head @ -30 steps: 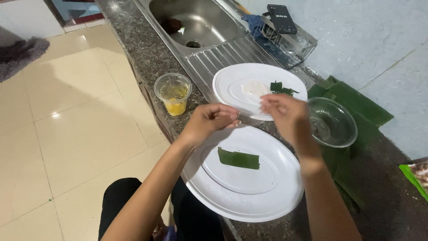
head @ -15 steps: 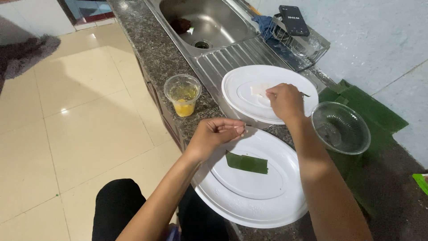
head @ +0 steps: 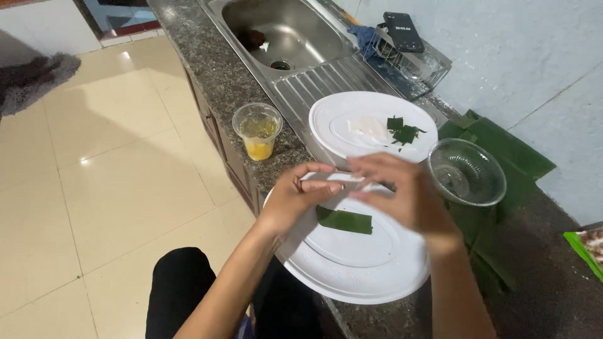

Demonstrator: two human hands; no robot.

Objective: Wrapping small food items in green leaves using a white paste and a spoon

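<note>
My left hand and my right hand meet above the near white plate, which overhangs the counter's edge. Between their fingertips they hold a thin white strip. The right hand is blurred by motion. On the plate, just under the hands, lies a flat rectangular piece of green leaf. Behind it a second white plate carries white pieces and small cut bits of green leaf.
An empty glass bowl stands to the right on large green leaves. A plastic cup of yellow liquid sits near the counter's edge. Further back are a steel sink and a wire rack holding a phone.
My right hand has come back from the far plate to meet my left hand over the near plate, and the white strip is now between them. The camera view has shifted slightly.
</note>
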